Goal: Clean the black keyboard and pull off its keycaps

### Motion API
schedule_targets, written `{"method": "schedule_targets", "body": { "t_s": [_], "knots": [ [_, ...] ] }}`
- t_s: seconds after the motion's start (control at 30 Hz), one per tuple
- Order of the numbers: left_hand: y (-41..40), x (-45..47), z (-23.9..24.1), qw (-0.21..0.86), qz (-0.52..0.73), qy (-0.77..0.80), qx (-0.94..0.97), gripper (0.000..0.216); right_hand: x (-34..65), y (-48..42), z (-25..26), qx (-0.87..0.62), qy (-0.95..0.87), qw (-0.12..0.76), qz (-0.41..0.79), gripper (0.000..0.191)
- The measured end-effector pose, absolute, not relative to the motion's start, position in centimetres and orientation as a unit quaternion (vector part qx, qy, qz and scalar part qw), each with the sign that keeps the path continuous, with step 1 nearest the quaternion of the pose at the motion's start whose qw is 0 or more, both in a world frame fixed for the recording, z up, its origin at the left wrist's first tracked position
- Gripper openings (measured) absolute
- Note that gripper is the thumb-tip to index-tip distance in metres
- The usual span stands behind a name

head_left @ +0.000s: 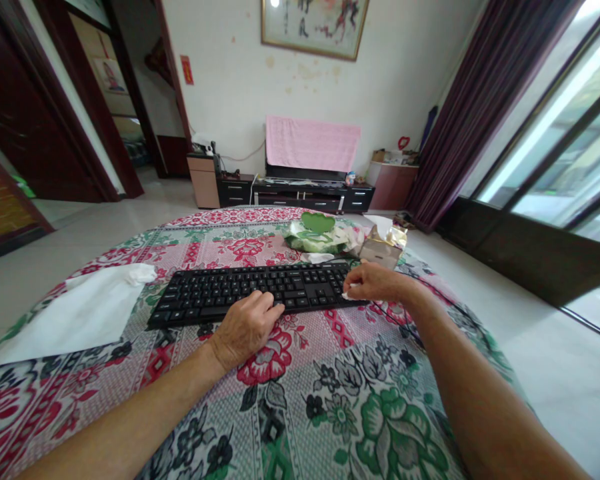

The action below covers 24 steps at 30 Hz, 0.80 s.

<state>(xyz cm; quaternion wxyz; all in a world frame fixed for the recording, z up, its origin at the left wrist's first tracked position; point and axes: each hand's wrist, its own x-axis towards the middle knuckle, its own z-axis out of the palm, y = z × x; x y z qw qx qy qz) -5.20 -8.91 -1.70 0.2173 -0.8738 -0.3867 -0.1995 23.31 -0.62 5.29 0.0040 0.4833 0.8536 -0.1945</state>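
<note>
A black keyboard [240,291] lies across the patterned tablecloth in front of me. At its front edge my left hand [250,320] is closed, with the fingers curled over the edge by the space bar and the thumb pointing right. My right hand [373,281] is over the number keys at the right end, its fingers pinched on a small white tissue [350,292]. Only a bit of that tissue shows below the fingertips.
A large white cloth or sheet [85,313] with a crumpled tissue [141,274] lies on the left. Behind the keyboard are a green-and-white wipes pack [320,235], a folded white tissue [317,257] and a box [380,252]. A black cable [453,303] runs along the table's right side.
</note>
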Motion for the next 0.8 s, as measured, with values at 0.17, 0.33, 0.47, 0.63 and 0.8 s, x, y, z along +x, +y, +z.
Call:
{"method": "schedule_targets", "body": {
  "t_s": [0.17,0.33,0.47,0.63,0.8],
  "knots": [
    [-8.9,-5.3,-1.7,0.217,-0.196,-0.389,-0.874,0.022,22.9,-0.8,5.1,0.462,0.866,-0.004,-0.191,0.016],
    [-9.0,-5.2,-1.6,0.222,-0.196,-0.388,-0.873,0.022,23.2,-0.9,5.3,0.505,0.844,0.037,-0.176,0.011],
    [-9.0,-5.2,-1.6,0.219,-0.199,-0.387,-0.873,0.022,24.3,-1.1,6.0,0.551,0.813,0.055,-0.18,0.01],
    [-8.9,-5.3,-1.6,0.218,-0.202,-0.386,-0.874,0.021,24.2,-1.1,6.0,0.532,0.822,0.04,-0.196,0.012],
    [-9.0,-5.2,-1.5,0.215,-0.201,-0.39,-0.872,0.022,25.3,-0.9,6.0,0.585,0.78,0.063,-0.214,0.011]
  ]
}}
